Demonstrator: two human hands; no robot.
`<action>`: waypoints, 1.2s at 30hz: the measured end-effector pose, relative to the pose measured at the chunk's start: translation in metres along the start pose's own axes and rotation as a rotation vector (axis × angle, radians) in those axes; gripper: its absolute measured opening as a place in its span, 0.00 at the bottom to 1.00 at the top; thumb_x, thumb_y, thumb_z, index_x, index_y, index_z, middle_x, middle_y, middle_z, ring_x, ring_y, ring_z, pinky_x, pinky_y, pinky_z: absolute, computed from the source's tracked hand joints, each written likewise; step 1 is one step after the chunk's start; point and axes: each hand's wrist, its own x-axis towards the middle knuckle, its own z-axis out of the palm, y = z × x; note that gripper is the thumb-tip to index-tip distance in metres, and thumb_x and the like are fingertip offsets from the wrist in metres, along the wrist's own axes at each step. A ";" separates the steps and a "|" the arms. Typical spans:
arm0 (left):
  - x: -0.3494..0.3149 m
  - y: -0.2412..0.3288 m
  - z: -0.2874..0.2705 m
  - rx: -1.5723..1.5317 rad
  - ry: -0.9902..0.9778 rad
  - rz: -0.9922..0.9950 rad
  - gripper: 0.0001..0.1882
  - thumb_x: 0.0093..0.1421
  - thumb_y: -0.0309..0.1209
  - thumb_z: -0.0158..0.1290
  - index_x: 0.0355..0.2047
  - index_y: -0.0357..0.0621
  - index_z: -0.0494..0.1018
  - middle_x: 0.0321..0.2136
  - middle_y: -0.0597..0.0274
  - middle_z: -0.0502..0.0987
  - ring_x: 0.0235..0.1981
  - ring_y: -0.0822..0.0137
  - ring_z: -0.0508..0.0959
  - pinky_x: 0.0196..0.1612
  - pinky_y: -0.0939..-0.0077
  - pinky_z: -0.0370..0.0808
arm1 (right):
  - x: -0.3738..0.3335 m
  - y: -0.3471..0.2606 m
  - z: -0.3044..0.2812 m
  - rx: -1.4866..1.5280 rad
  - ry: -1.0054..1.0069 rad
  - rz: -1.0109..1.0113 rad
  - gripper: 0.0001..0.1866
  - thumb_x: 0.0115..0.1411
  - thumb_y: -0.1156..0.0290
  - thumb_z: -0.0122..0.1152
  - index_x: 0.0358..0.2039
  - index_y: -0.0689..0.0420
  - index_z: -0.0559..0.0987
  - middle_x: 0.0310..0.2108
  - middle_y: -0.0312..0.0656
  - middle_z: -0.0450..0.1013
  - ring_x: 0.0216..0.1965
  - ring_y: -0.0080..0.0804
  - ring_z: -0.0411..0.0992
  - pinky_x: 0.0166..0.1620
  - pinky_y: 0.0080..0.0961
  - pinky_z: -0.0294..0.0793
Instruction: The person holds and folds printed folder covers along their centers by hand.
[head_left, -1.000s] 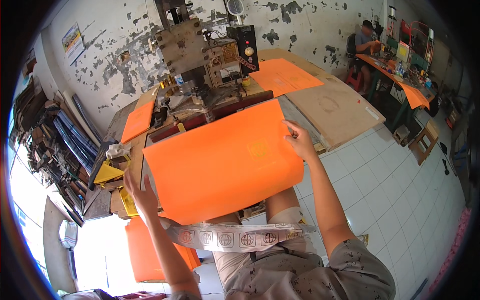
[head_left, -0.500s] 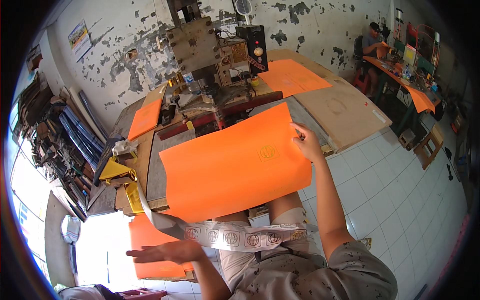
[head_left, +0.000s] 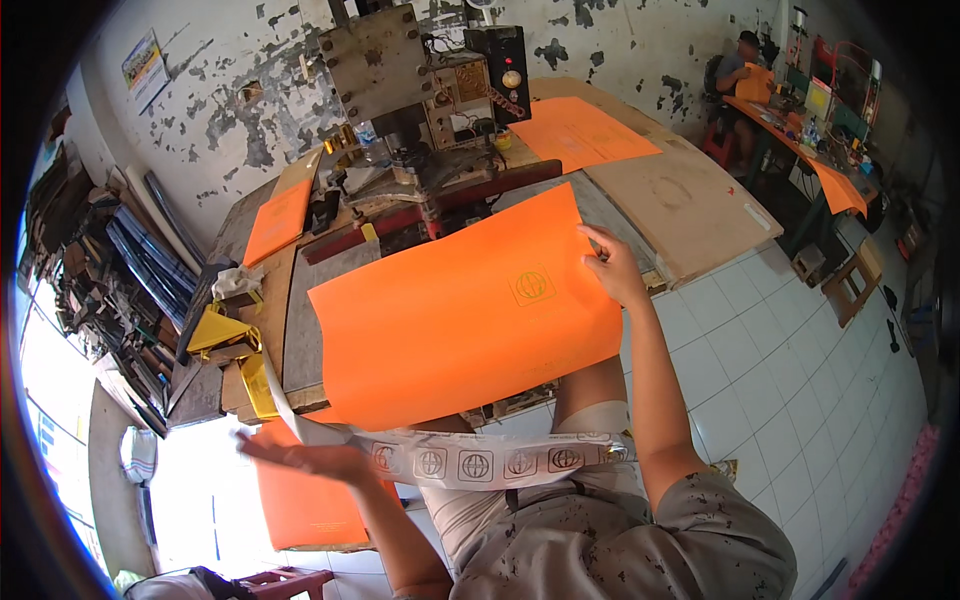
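A large orange sheet [head_left: 450, 325] with a small gold globe emblem lies tilted over the front of the press table. My right hand [head_left: 614, 270] pinches its right edge, thumb and fingers closed on it. Below the sheet's lower left corner, my left hand [head_left: 312, 460] is open and holds nothing, its fingers stretched out to the left and slightly blurred. A shiny strip of used foil [head_left: 490, 462] with a row of globe outlines hangs across my lap. Near my left hand, beneath it, a stack of orange sheets [head_left: 312, 512] is partly hidden by my forearm.
A heavy stamping press [head_left: 405, 150] stands behind the sheet. Yellow foil [head_left: 220, 332] hangs at the table's left edge. More orange sheets lie to the left [head_left: 280, 220] and right [head_left: 585, 132] of the press. A person [head_left: 735, 85] handles orange material at a far table.
My left hand has risen and moved slightly left, staying open. My right hand keeps its grip on the orange sheet. The foil strip has shifted a little, and the whole view has moved slightly.
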 end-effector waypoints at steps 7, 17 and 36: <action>-0.051 -0.037 0.008 0.075 -0.459 -0.221 0.34 0.75 0.48 0.35 0.75 0.45 0.49 0.75 0.52 0.51 0.75 0.50 0.50 0.74 0.50 0.49 | 0.002 0.001 -0.002 -0.011 -0.004 -0.024 0.30 0.58 0.86 0.58 0.63 0.56 0.75 0.61 0.32 0.72 0.26 0.18 0.59 0.33 0.18 0.68; -0.033 -0.053 0.039 0.164 -0.668 -0.156 0.29 0.72 0.38 0.48 0.70 0.43 0.60 0.67 0.48 0.64 0.69 0.47 0.62 0.70 0.46 0.57 | 0.002 0.001 -0.003 -0.005 -0.022 -0.010 0.29 0.60 0.85 0.57 0.63 0.56 0.75 0.63 0.35 0.71 0.28 0.20 0.64 0.34 0.21 0.71; -0.026 -0.042 0.052 0.534 -1.019 0.062 0.24 0.68 0.43 0.53 0.58 0.41 0.75 0.57 0.55 0.77 0.64 0.56 0.70 0.74 0.47 0.47 | 0.002 0.005 -0.006 0.008 -0.030 -0.021 0.28 0.60 0.83 0.59 0.63 0.55 0.75 0.62 0.34 0.72 0.29 0.20 0.64 0.36 0.21 0.72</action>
